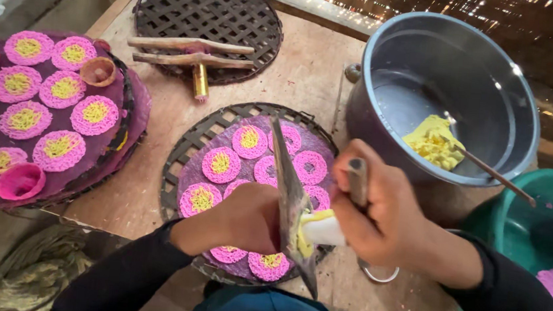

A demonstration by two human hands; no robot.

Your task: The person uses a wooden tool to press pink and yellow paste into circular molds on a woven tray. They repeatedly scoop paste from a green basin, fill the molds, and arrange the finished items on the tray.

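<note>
My left hand (238,219) is closed around a thin flat metal sheet (290,196) held on edge over a round woven tray (185,148). My right hand (377,213) grips a press tool with a white tube (323,230) and a grey handle (357,180); yellow paste shows at the tube's end against the sheet. The tray carries a purple sheet with several pink lacy discs (221,164), some with yellow centres. Part of the tray is hidden under my hands.
A second tray (132,108) at left holds more pink-and-yellow discs and small clay cups (98,70). A bare woven tray (209,12) with a wooden press (192,53) lies behind. A grey pot (452,90) holds yellow dough (434,143) and a spoon; a green basin (541,222) sits right.
</note>
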